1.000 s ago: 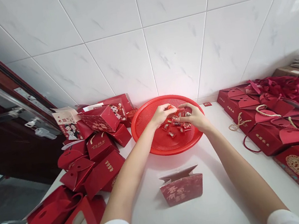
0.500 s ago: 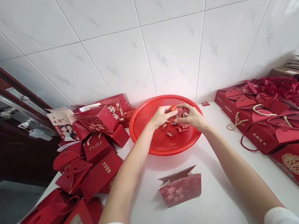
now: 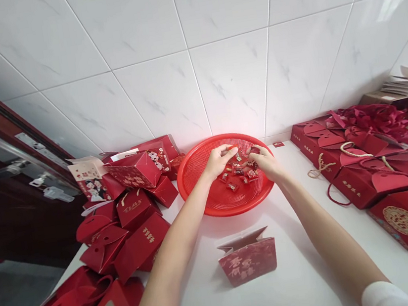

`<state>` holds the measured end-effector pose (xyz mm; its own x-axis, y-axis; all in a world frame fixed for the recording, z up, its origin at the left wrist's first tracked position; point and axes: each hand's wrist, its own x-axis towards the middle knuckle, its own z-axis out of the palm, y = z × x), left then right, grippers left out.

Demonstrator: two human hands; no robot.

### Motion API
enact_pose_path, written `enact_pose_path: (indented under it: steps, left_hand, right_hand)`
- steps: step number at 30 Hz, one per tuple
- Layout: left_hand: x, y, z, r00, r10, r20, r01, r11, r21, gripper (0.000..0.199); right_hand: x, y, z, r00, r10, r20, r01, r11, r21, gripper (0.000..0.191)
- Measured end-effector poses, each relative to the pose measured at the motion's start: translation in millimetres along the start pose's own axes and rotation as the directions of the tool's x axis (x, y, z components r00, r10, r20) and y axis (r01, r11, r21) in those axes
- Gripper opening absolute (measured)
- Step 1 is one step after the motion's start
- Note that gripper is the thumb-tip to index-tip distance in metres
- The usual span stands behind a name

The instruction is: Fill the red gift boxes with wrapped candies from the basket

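Observation:
A round red plastic basket [image 3: 211, 200] with a perforated wall stands against the tiled wall. Several small red wrapped candies [image 3: 240, 170] lie in it. Over its middle, my left hand [image 3: 221, 162] is closed, with a bit of red wrapper, a wrapped candy, showing at the fingertips. My right hand [image 3: 265, 162] is at the basket's right side, its fingers curled together; what they pinch is mostly hidden. Between my forearms a dark red paper gift box [image 3: 249, 263] with pale lettering stands upright on the white table, its top open.
Red gift boxes [image 3: 140, 239] are piled at the left, beside a dark door with a metal handle [image 3: 10, 169]. More red boxes [image 3: 369, 182] with rope handles stand in rows at the right. A small red packet [image 3: 278, 144] lies behind the basket.
My hands have drawn apart slightly over the basket, and more candies show between them. The right fingers have curled in. The camera view has shifted a little.

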<state>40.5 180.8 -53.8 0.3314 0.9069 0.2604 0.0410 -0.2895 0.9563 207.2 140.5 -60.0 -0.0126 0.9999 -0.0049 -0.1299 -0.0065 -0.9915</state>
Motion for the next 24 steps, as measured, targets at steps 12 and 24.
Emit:
enact_pose_path:
  steps: [12,24]
  left_hand:
    - [-1.5,-1.6,2.2,0.998,0.061,0.026,-0.062,0.997,0.037,0.045]
    - [-1.9,1.7,3.7,0.999,0.030,0.027,-0.031,0.999,0.031,0.042]
  right_hand:
    - [0.8,-0.9,-0.3,1.000,-0.015,-0.015,0.016,0.992,0.121,0.026]
    - [-4.5,-1.4,-2.3,0.983,-0.045,0.177,0.025,0.993,0.118,0.049]
